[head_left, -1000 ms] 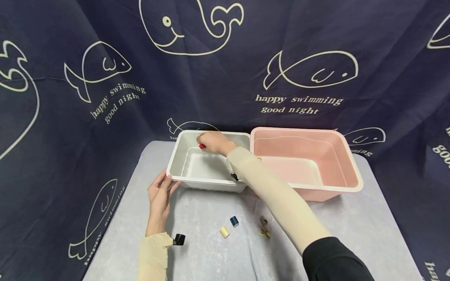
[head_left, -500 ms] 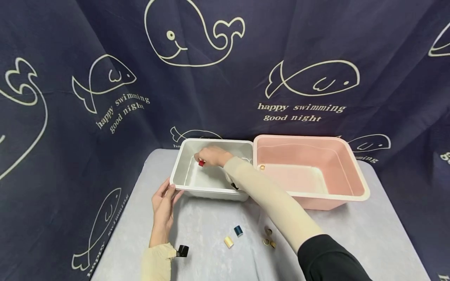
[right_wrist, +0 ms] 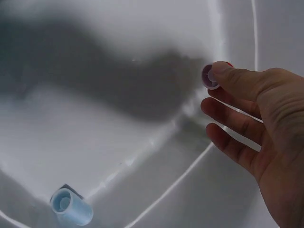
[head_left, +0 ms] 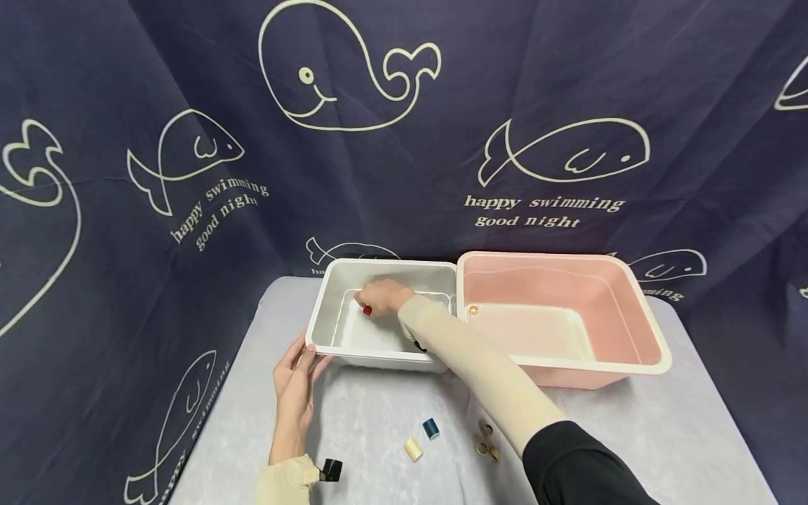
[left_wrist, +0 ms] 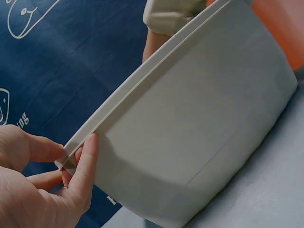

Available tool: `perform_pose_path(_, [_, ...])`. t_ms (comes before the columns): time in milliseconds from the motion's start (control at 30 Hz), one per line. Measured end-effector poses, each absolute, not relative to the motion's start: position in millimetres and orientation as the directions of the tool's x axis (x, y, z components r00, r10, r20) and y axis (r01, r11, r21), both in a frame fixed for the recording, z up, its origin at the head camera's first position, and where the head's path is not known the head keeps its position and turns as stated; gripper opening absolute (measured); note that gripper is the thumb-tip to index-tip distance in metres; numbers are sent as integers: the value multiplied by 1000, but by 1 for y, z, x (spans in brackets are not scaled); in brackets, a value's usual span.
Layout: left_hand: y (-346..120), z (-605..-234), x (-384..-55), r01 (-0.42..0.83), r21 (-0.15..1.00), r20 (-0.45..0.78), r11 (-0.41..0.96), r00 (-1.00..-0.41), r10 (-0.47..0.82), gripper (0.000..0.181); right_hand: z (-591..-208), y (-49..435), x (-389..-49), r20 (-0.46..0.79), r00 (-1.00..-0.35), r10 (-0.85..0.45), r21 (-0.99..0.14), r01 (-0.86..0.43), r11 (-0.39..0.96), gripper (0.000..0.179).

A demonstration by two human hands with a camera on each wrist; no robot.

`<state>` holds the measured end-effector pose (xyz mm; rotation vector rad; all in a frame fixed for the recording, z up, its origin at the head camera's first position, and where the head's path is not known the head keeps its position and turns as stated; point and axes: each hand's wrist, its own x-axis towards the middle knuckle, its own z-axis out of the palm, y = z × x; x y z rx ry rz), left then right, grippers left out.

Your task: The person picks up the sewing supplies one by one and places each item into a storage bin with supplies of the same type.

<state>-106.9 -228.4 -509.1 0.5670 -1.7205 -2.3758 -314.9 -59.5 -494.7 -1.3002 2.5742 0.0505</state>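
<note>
In the head view my left hand point(head_left: 294, 389) grips the near left corner of a light grey plastic bin point(head_left: 385, 361). The left wrist view shows the thumb over the bin's rim and fingers against its outside. Inside that bin, my right hand point(head_left: 386, 297) pinches a small red thread spool point(head_left: 367, 310) between thumb and forefinger. Its other fingers are loosely bent, and the round end of the spool point(right_wrist: 209, 78) shows in the right wrist view. A pale blue spool point(right_wrist: 76, 209) lies in a bottom corner of the same bin, hidden in the head view.
A pink bin point(head_left: 631, 367) stands against the grey bin's right side, with a small gold-coloured spool point(head_left: 473, 309) inside. On the table in front lie a dark blue spool point(head_left: 431, 428), a cream spool point(head_left: 413, 449) and several brownish-gold ones point(head_left: 482, 448). Dark blue cloth point(head_left: 379, 182) hangs behind.
My right hand has gone lower into the grey bin with the red spool. The left hand stays on the corner. The head view has tilted up, so everything appears lower.
</note>
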Motion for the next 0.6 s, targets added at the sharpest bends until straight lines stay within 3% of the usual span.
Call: perform_pose_path(600, [-229, -514, -109, -72, 922, -207, -381, -923, -325, 49, -501, -61, -313, -290, -571, -768, -36, -796, 605, 17])
